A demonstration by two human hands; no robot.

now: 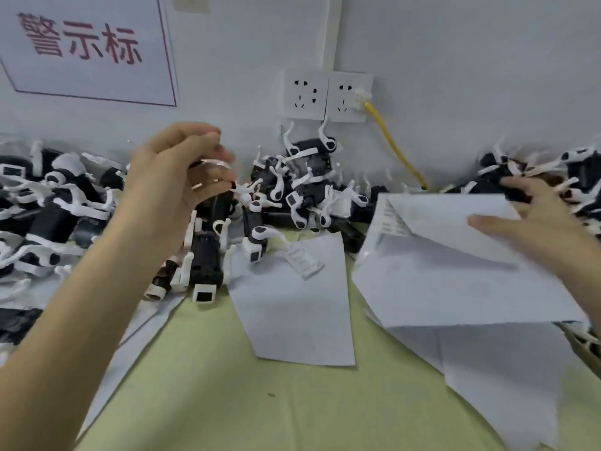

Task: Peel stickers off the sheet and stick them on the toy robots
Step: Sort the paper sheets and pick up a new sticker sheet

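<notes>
So far: mid-batch, by my reading. Blank-looking backing paper lies about, yet heaps of toys wait, and no sticker can be made out on any of them.
Bench: pale green top, carrying the toys and paper.
Wall sign: the one legible text, red characters "警示标" inside a thin red border; the left edge is out of frame.
Left heap: black-and-white toy robots, tangled, against the wall.
Right heap: more of the same, at the far right edge.
Middle heap: a smaller heap below the sockets.
Sticker sheet: large white sheet at right, its upper part folded over; faint printed rows near the fold are too small to read.
Loose sheet: flat in the middle of the bench, apparently blank, with a ladder-shaped white strip on its top corner.
Left hand: raised, fingers curled together, pinching what is probably a toy robot; blur hides the detail.
Right hand: fingers spread apart, thumb over the sticker sheet, fingertips touching the right heap.
Wall sockets: two plates, no brand readable; a yellow cable runs from the right one.
</notes>
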